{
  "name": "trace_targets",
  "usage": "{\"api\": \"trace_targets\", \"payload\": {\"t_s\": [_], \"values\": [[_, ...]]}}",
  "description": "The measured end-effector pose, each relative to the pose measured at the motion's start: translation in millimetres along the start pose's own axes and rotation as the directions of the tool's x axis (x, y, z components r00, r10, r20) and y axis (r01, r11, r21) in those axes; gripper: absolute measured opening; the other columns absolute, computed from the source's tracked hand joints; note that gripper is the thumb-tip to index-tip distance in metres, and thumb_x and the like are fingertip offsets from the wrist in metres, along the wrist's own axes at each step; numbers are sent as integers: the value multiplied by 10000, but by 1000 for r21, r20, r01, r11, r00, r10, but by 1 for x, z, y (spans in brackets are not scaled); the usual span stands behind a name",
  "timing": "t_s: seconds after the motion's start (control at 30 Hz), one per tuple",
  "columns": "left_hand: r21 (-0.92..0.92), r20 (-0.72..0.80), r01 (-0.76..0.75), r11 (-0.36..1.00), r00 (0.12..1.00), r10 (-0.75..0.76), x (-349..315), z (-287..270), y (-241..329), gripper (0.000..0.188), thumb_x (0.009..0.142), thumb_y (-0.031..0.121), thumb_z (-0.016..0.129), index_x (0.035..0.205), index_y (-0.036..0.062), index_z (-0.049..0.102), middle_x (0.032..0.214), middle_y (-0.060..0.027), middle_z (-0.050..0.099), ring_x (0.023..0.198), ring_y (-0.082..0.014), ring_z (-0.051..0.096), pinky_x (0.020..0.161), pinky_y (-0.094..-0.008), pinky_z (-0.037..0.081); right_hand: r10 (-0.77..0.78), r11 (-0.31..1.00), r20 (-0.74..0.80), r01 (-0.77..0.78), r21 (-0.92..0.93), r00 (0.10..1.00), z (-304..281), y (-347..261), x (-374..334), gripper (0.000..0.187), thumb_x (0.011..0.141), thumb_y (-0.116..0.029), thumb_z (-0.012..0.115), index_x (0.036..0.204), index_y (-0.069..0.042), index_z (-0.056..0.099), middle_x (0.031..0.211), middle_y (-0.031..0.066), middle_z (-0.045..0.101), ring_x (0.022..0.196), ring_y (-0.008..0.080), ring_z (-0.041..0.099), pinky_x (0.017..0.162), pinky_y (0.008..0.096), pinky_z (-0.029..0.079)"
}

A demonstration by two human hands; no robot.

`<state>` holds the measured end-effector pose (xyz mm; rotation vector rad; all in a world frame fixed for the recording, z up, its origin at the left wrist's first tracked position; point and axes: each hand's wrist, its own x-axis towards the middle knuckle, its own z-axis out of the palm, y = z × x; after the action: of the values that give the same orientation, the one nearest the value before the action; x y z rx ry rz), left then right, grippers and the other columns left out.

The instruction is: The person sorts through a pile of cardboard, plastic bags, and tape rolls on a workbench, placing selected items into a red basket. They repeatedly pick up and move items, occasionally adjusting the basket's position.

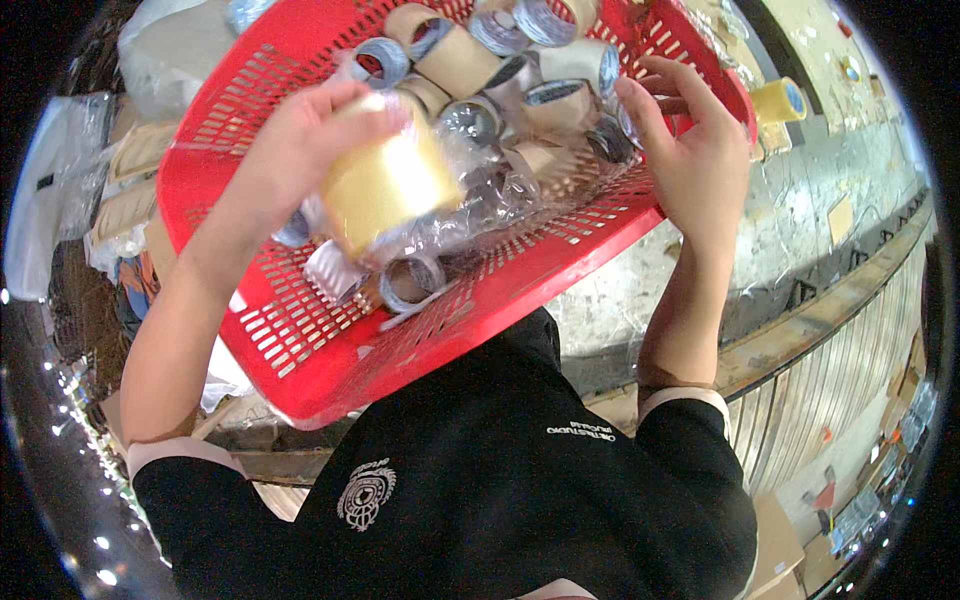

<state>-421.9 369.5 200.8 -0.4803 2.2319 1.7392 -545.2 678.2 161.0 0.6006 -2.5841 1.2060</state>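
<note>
Right now my left hand (300,140) has its fingers curled tight around a big yellow roll of tape (385,185). The fingers press on the top of the roll, and the roll sits low in my palm, tipped a bit to one side. It looks blurry, so I cannot see its edges well. I hold it just above the middle of the red basket (300,350).

My right hand (690,150) is at the right side of the basket. Its fingers are spread apart and bent a little, and the tips point in at the pile. They hold nothing. The thumb is close to a dark roll (610,140) by the basket wall, but I cannot tell if it touches.

Under the yellow roll lies crinkly clear plastic wrap (480,200). Next to it, near the front of the basket, a gray roll (410,280) lies on the slotted floor. At the far end are many more rolls (500,60), some brown and some gray, heaped together.

The basket is tilted and rests against my black shirt (480,480). Outside the basket, up on the right, one more yellow roll (778,100) sits alone on a dusty workbench (800,210). On the left are white bags (50,190).
</note>
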Motion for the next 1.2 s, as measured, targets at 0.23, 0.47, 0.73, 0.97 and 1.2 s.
{"api": "trace_targets", "payload": {"t_s": [0.23, 0.47, 0.73, 0.97, 1.2], "values": [[-510, 109, -227, 830, 940, 324, -30, 5, 55, 618, 1006, 370, 717, 1475, 52, 470, 1382, -138, 587, 1305, -281, 523, 1109, -391, 402, -328, 817, 285, 119, 564, 901, 2, -76, -17, 1181, 712, -525, 947, 1618, -83, 331, 1539, 169, 520, 1327, 325, 596, 1040, 447, 530], [619, 157, -771, 149, 308, 939, -54, 12, 90, 655, 925, 408, 796, 1365, -23, 576, 1309, -217, 610, 1225, -356, 583, 1091, -460, 446, 124, 34, 236, -242, 970, 964, 22, -147, -2, 649, 994, -524, 610, 1419, -35, 564, 1362, 100, 657, 1239, 240, 648, 999, 410, 554], [920, -3, -353, 172, 433, 901, -31, 1, 63, 287, 900, 40, 676, 1179, 94, 719, 1136, -125, 686, 1114, -351, 647, 920, -431, 564, -31, -62, 374, -375, 925, 927, -23, -116, 41, 562, 1042, -525, 561, 1419, -109, 564, 1235, 79, 711, 1068, 199, 707, 748, 375, 582], [936, -105, 23, 350, 970, 219, 1, -10, 16, 219, 864, 65, 618, 1054, 1, 704, 1181, -225, 671, 1169, -427, 608, 1037, -500, 484, 0, 689, -395, 286, 666, 919, -156, 92, 169, 637, 913, -274, 781, 1440, -16, 533, 1224, 128, 695, 1055, 219, 681, 934, 383, 544], [609, 108, 123, 783, 966, -236, 29, 81, -52, 889, 865, 327, 842, 1567, -7, 410, 1445, -294, 561, 1321, -434, 575, 1148, -466, 444, 139, 888, -35, -140, -438, 990, -131, 368, 208, 1006, 704, -484, 941, 1569, -214, 505, 1396, 233, 575, 1281, 407, 591, 1088, 488, 483]]}}
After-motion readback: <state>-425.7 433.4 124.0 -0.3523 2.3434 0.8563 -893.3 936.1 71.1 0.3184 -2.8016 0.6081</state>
